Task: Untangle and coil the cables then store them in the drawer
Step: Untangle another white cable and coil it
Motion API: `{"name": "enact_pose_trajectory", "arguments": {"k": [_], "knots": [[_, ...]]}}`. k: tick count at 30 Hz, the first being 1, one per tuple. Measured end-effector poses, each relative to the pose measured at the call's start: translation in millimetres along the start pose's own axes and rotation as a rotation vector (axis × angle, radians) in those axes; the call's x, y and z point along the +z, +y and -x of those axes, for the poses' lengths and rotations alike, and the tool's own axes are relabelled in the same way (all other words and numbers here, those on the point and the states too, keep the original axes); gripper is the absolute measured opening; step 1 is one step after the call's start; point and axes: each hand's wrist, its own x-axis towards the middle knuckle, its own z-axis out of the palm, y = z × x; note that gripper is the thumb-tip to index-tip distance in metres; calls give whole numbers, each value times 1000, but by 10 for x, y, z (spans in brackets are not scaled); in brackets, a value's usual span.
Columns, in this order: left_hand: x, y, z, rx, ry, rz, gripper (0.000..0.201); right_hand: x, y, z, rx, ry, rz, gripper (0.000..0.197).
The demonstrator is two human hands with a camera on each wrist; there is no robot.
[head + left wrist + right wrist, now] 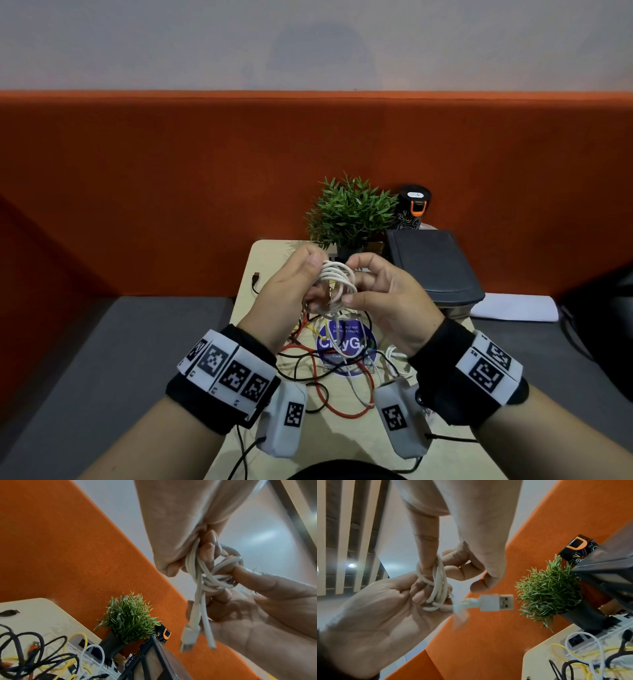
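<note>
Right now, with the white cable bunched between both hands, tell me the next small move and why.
Probably tuck the loose USB plug end around the white coil to lock it. The left hand and right hand both pinch the wound loops above the table, and only a short tail hangs free, so the coiling looks nearly finished.
</note>
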Motion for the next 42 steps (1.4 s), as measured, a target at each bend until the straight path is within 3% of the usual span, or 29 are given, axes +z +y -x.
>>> {"name": "enact_pose_trajectory", "arguments": {"k": [5, 12, 14, 17, 18, 20, 21, 24, 29, 35, 42], "knots": [[9, -10, -20, 13, -22, -97, 24, 16, -122, 45, 58, -201, -46, 42], [86, 0, -41, 66, 10, -138, 20, 31, -119, 50, 40, -165, -133, 51], [91, 34, -43, 78, 53, -164, 21, 40, -117, 46, 4, -78, -26, 48], [44, 63, -65, 143, 131, -231, 21, 29, -107, 61, -52, 195, 259, 21], [27, 68, -74, 166, 146, -251, 22, 25, -116, 79, -52, 259, 321, 21], [2, 69, -84, 187, 171, -283, 23, 40, -141, 129, -80, 286, 513, 41], [2, 66, -89, 192, 173, -297, 22, 67, -152, 151, -103, 283, 603, 41], [34, 68, -95, 219, 164, -324, 20, 139, -141, 171, -135, 326, 750, 26], [56, 50, -120, 202, 132, -324, 19, 185, -112, 176, -153, 430, 966, 21], [116, 24, -118, 180, 121, -333, 19, 151, -75, 168, -174, 411, 871, 26], [61, 1, -133, 193, 32, -407, 21, 43, -173, 174, -43, 236, 825, 19]]}}
